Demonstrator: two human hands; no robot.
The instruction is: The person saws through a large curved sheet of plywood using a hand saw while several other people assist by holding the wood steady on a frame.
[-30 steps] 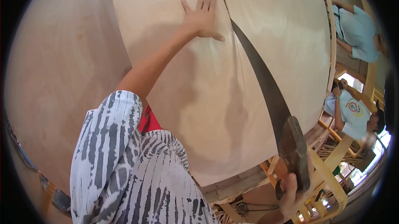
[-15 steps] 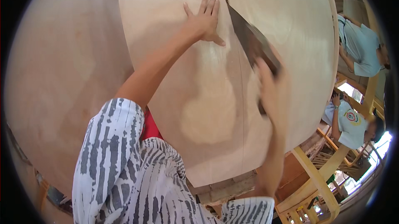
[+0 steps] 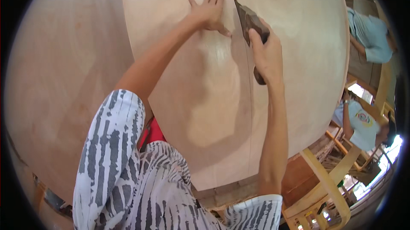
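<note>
A pale plywood sheet point(image 3: 179, 97) lies in front of me, with a long cut running in from its far edge and a thin drawn line point(image 3: 250, 97) carrying on toward me. In the cut stands a handsaw point(image 3: 250, 20) with a dark brown handle; most of its blade is hidden below the sheet. My right hand point(image 3: 269, 55) is closed round the saw's handle, just right of the line. Flat on the plywood, left of the cut, rests my left hand point(image 3: 208, 11), fingers spread and holding nothing.
Another brownish panel point(image 3: 64, 80) spreads out at the left. Two people in light shirts, one point(image 3: 370, 35) farther and one point(image 3: 358, 119) nearer, are on the right. Wooden chair frames point(image 3: 326, 183) stand at the lower right, beyond the sheet's edge.
My right hand has pushed the saw forward and down, so much less of the blade shows above the sheet. My left hand stays flat and spread on the plywood.
</note>
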